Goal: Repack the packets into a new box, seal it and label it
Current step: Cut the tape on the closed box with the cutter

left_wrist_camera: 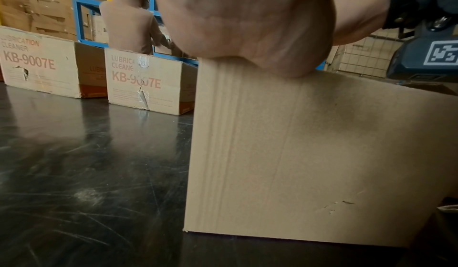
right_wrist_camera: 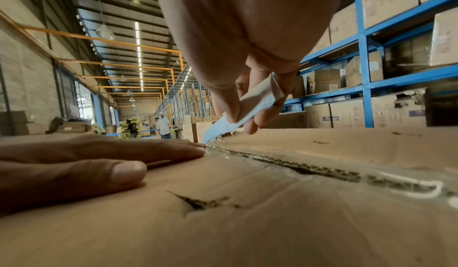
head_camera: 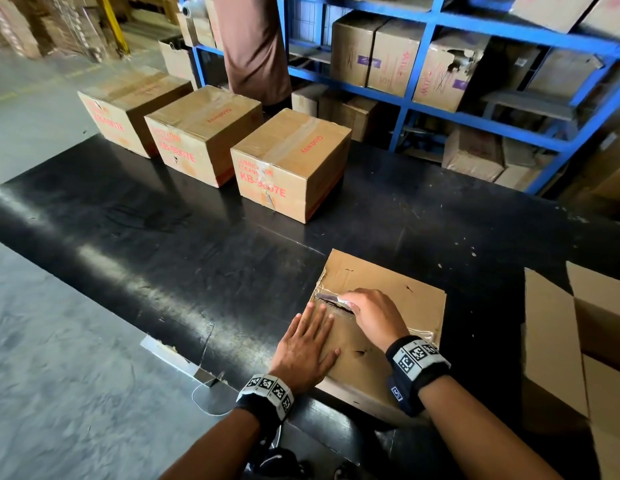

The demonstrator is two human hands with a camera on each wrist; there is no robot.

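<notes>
I am cutting open the old box, which is sitting at about 5 o'clock on the black worktop, right at the near edge. My left hand is lying flat with straight fingers on the box top, pressing it down. My right hand is pinching a small knife with paper wrapped round its handle. The blade tip is sitting at the far end of the taped seam, close to my left fingertips.

I think this is the very first step: opening the old box to get the packets out. I cannot see the packets; they are probably inside. Next I am going to need to finish the cut, keeping the blade away from my left fingers, then lift the flaps. An open empty box is waiting at 3 o'clock. Three taped boxes are standing at 12 o'clock.
</notes>
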